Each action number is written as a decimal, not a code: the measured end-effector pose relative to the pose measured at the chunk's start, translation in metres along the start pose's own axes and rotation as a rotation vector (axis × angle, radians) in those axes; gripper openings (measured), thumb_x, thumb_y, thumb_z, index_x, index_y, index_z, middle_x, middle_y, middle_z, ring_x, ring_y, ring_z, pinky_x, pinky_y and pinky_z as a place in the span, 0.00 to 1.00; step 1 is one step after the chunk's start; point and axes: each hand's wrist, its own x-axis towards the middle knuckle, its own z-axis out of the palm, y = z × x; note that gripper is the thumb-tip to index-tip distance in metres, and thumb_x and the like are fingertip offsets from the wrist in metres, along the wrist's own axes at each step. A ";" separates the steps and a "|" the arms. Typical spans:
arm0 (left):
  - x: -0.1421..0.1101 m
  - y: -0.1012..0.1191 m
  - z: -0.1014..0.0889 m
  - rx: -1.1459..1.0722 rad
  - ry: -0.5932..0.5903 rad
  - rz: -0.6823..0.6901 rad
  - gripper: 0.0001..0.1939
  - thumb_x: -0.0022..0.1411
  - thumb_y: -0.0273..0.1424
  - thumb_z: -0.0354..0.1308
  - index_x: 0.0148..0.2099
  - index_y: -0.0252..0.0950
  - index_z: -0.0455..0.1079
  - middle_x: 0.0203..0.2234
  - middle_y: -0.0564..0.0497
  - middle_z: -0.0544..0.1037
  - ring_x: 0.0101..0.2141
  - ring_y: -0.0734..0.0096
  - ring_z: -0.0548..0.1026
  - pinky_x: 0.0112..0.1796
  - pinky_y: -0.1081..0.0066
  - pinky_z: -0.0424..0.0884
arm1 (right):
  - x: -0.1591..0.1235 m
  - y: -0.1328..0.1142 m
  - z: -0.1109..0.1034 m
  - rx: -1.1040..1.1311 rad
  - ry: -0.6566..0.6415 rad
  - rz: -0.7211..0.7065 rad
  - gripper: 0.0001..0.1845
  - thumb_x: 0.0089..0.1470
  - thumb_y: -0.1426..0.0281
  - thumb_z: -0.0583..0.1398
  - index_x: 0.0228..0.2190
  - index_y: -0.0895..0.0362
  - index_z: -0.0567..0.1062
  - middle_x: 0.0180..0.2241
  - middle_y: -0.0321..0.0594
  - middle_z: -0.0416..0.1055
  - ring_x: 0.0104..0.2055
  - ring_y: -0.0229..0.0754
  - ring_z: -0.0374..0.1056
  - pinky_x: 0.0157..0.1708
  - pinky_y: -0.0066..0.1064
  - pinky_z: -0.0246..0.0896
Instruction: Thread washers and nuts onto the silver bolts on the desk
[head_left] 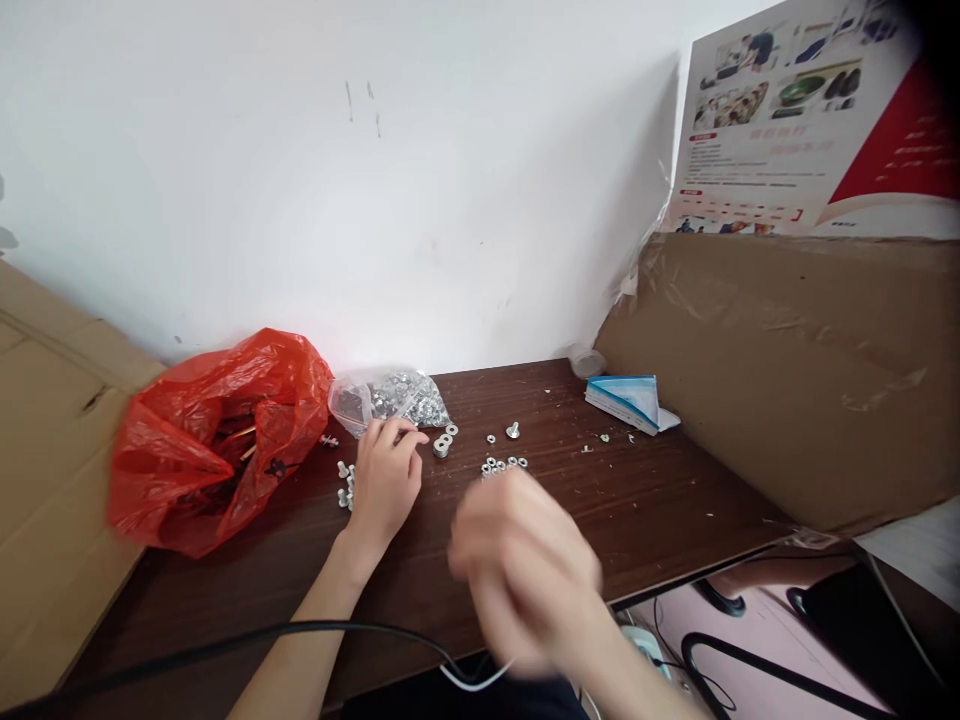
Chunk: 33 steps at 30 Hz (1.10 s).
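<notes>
Your left hand (385, 478) lies flat, fingers loose, touching the clear bag of hardware (390, 398) just ahead; your right hand (525, 570), blurred, grip indeterminable, sits short of the loose nuts (502, 465).

surface: dark wooden table (660, 520) | on it: red plastic bag (214, 440); clear bag of hardware (390, 397); loose nuts (502, 464); blue packet (628, 398)

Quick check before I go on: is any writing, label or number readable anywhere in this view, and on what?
Nothing can be read.
Poster on the wall at upper right: lines of print and small photos, all too small and blurred to read.
Folded blue and white paper on the table: no text to make out.
Red plastic bag and clear bag of metal parts: no label shows.
</notes>
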 end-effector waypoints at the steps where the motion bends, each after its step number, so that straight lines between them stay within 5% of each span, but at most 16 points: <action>1: 0.000 -0.002 -0.003 0.030 0.008 -0.030 0.13 0.57 0.20 0.50 0.38 0.39 0.73 0.38 0.46 0.73 0.42 0.55 0.67 0.41 0.56 0.66 | 0.008 0.008 0.005 0.002 -0.006 0.019 0.15 0.56 0.75 0.53 0.37 0.43 0.74 0.38 0.37 0.71 0.40 0.46 0.69 0.39 0.43 0.69; 4: -0.001 -0.007 -0.007 0.091 0.001 -0.094 0.12 0.56 0.21 0.52 0.37 0.38 0.74 0.37 0.44 0.73 0.42 0.50 0.66 0.40 0.54 0.64 | 0.030 0.043 0.026 -0.046 -0.081 0.119 0.12 0.54 0.78 0.52 0.34 0.54 0.74 0.36 0.41 0.71 0.42 0.44 0.67 0.43 0.37 0.65; 9: -0.004 -0.016 -0.007 0.139 -0.002 -0.132 0.11 0.54 0.23 0.53 0.36 0.38 0.75 0.36 0.44 0.74 0.41 0.51 0.65 0.40 0.52 0.64 | 0.031 0.087 0.060 -0.093 -0.197 0.170 0.10 0.54 0.75 0.56 0.38 0.54 0.72 0.41 0.40 0.70 0.44 0.43 0.66 0.43 0.33 0.63; 25: -0.008 -0.034 -0.002 0.151 -0.101 -0.117 0.11 0.55 0.22 0.53 0.35 0.39 0.75 0.30 0.46 0.77 0.36 0.53 0.66 0.38 0.55 0.62 | 0.021 0.102 0.072 0.019 -0.188 0.198 0.08 0.54 0.76 0.57 0.37 0.56 0.71 0.40 0.41 0.71 0.43 0.42 0.66 0.44 0.32 0.62; 33: -0.005 -0.025 -0.009 0.205 -0.168 -0.157 0.11 0.54 0.28 0.56 0.41 0.39 0.74 0.31 0.46 0.76 0.38 0.52 0.68 0.40 0.55 0.61 | 0.021 0.104 0.073 0.090 -0.135 0.176 0.08 0.53 0.77 0.58 0.37 0.57 0.71 0.38 0.41 0.70 0.42 0.41 0.66 0.44 0.32 0.61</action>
